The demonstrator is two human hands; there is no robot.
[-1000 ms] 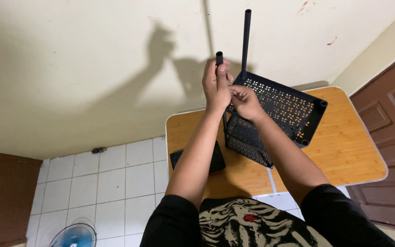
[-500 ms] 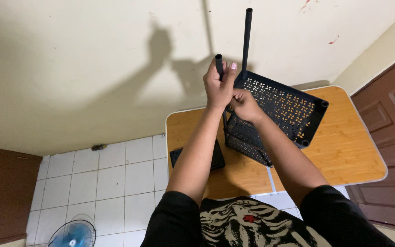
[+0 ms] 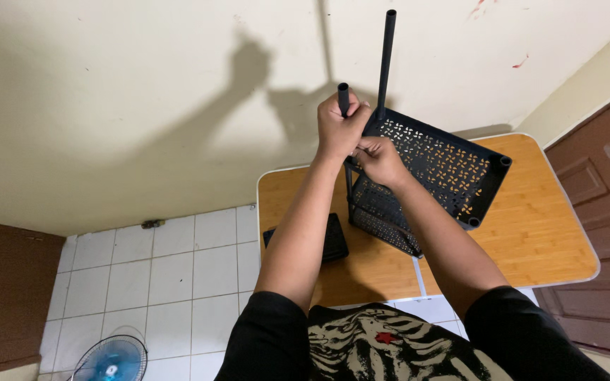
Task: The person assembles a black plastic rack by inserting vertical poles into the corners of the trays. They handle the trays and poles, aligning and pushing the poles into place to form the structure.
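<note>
My left hand (image 3: pixel 339 128) is closed around the top of a short black tube (image 3: pixel 344 97) that stands upright at the near-left corner of a black perforated shelf tray (image 3: pixel 438 164). Just below it, my right hand (image 3: pixel 377 159) grips the same tube where it meets the tray's corner. A taller black tube (image 3: pixel 386 60) rises from the tray's far-left corner. A second perforated tray (image 3: pixel 379 219) sits lower in the same rack, on the wooden table (image 3: pixel 531 226).
A small black flat piece (image 3: pixel 333 240) lies on the table's left part beside the rack. A white wall is right behind the table. A brown door (image 3: pixel 601 212) is at the right. A blue fan (image 3: pixel 111 360) stands on the tiled floor at lower left.
My left hand's fingers have wrapped tighter round the short tube's top; they were raised along it before. The view has shifted slightly right.
</note>
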